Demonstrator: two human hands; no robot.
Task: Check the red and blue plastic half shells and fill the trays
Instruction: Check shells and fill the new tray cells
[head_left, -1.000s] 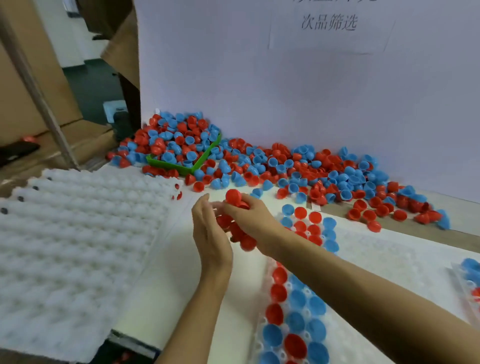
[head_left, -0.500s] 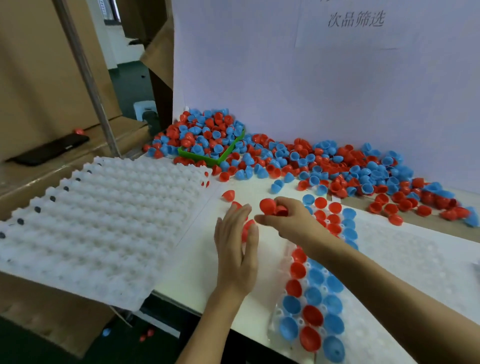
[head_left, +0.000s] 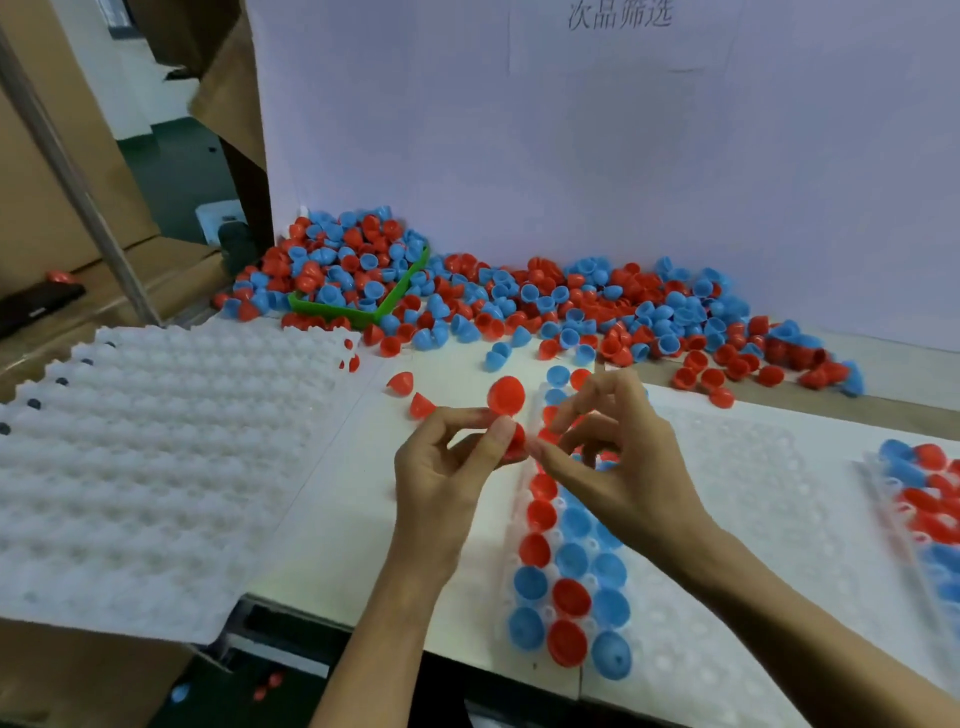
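My left hand (head_left: 441, 473) is raised over the white table and pinches a small stack of red half shells (head_left: 507, 396) between thumb and fingers. My right hand (head_left: 618, 457) meets it from the right, thumb and forefinger closed on the lower red shell (head_left: 515, 442). Below my hands lies a clear tray (head_left: 727, 467); its left columns hold red and blue shells (head_left: 571, 561). A big pile of loose red and blue shells (head_left: 571, 306) lies along the back wall.
A stack of white dimpled trays (head_left: 156, 441) overhangs the table's left edge. A green tray (head_left: 363, 312) sits buried in the pile. Two loose red shells (head_left: 410, 395) lie left of my hands. Another partly filled tray (head_left: 924, 499) is at the right edge.
My left hand has lifted off the table and taken hold of the red shells that my right hand was holding. Both hands now meet above the tray.
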